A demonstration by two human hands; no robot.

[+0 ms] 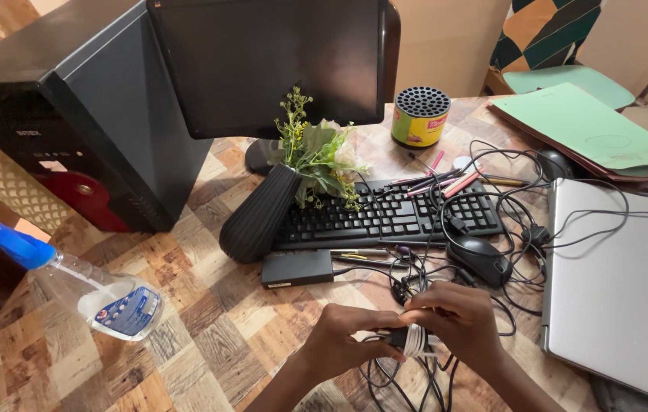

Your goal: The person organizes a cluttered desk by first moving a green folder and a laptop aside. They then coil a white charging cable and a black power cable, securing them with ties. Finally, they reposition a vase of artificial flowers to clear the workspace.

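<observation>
Both hands meet at the near edge of the desk over a tangle of black cables (415, 374). My left hand (347, 339) pinches the dark end of a small cable bundle (412, 339) wrapped with a white band. My right hand (457, 317) curls over the same bundle from the right, fingers closed around it. Loose loops of cable hang below and between my wrists. A black power adapter (297, 268) lies just beyond my left hand.
A black keyboard (385, 217) with pens on it, a black mouse (480, 259), a tipped black vase of artificial flowers (259, 217), a monitor (270, 65), a computer tower (103, 114), a closed silver laptop (622, 282), a clear spray bottle (103, 294), a yellow tin (419, 116) and green folders (583, 126) crowd the desk.
</observation>
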